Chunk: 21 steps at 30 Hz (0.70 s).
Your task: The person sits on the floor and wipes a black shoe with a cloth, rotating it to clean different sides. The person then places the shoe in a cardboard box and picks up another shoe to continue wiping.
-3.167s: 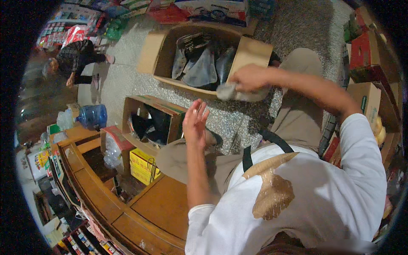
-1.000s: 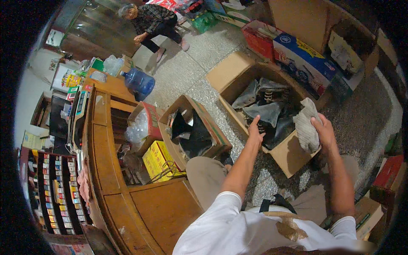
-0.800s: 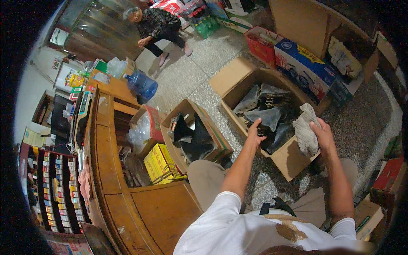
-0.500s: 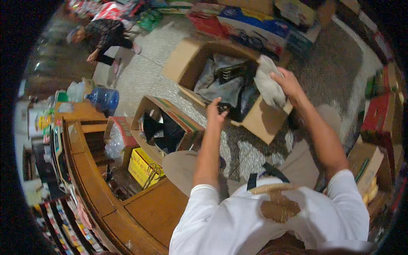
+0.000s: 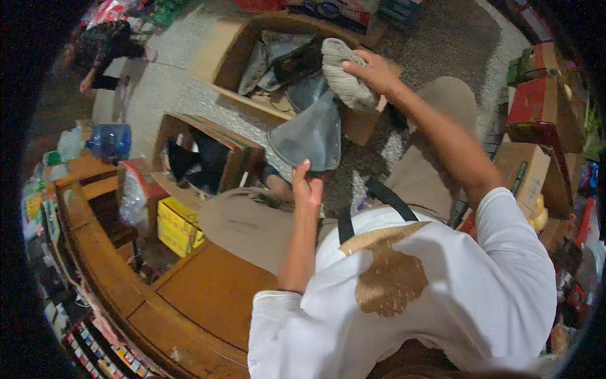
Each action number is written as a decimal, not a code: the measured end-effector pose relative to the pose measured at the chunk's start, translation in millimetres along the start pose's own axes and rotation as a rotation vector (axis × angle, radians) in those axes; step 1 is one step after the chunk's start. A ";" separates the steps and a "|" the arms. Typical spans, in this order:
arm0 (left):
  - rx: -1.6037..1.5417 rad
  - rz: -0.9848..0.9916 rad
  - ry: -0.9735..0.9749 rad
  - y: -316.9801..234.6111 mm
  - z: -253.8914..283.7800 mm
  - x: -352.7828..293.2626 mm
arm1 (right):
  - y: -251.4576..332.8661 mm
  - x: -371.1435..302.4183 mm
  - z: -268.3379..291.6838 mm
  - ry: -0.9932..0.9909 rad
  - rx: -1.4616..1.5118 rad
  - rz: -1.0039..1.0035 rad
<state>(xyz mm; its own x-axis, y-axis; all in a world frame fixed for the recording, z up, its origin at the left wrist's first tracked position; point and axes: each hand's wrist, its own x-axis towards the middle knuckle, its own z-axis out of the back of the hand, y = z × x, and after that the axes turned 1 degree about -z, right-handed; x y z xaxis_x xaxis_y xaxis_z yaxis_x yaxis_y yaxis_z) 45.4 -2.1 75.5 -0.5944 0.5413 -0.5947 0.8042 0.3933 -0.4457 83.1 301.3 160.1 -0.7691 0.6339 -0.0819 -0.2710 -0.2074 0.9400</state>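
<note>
My left hand (image 5: pixel 306 189) grips the lower edge of a grey, dusty-looking piece (image 5: pixel 308 136), broad at the bottom and narrowing toward the top, like a curved panel. I cannot tell its exact kind. My right hand (image 5: pixel 374 72) is closed round a folded, ribbed off-white cloth (image 5: pixel 344 76), held just above the piece's narrow end. Behind both hands stands an open cardboard box (image 5: pixel 246 102) with its flaps spread. Inside it lie several more grey and black pieces (image 5: pixel 297 60), partly hidden by the cloth.
To the left sit a smaller open box (image 5: pixel 243 158) with black things, a yellow box (image 5: pixel 178 227) and a wooden furniture frame (image 5: pixel 208 297). A blue water bottle (image 5: pixel 110 142) stands farther off. Cartons (image 5: pixel 536 110) line the right. Another person (image 5: pixel 104 50) bends at the far left.
My left hand has come back from the box with the grey piece, now raised out of it. My right hand has shifted left and away with the cloth. The view has shifted.
</note>
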 end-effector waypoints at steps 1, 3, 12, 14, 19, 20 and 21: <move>0.007 0.036 0.022 4.5 3.6 3.2 | -17.8 -2.2 -8.8 -0.019 0.004 0.029; -0.022 0.038 0.030 16.8 16.3 17.2 | -28.9 -15.4 -27.0 0.055 -0.043 0.044; 0.034 -0.012 0.026 18.9 17.9 27.5 | -70.9 -52.3 -114.4 -0.009 -0.846 0.140; 0.019 0.020 0.023 17.6 20.9 28.0 | -48.5 -78.5 -130.2 0.081 -0.798 0.263; 0.009 -0.003 0.043 25.1 25.3 33.8 | -31.3 -87.2 -120.7 0.358 -0.905 0.690; 0.009 0.009 0.031 24.9 24.3 34.9 | -48.0 -67.9 -107.5 0.345 -0.954 0.739; 0.012 0.026 0.021 24.1 21.8 34.4 | -82.6 -42.9 -95.8 0.171 -0.812 0.665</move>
<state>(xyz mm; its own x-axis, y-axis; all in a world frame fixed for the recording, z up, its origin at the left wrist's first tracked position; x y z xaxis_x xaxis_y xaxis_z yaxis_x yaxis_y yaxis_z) 44.2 9.8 29.8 -0.5728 0.5670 -0.5919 0.8191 0.3703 -0.4381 83.0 219.8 54.3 -0.9586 0.1102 0.2625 -0.0227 -0.9486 0.3156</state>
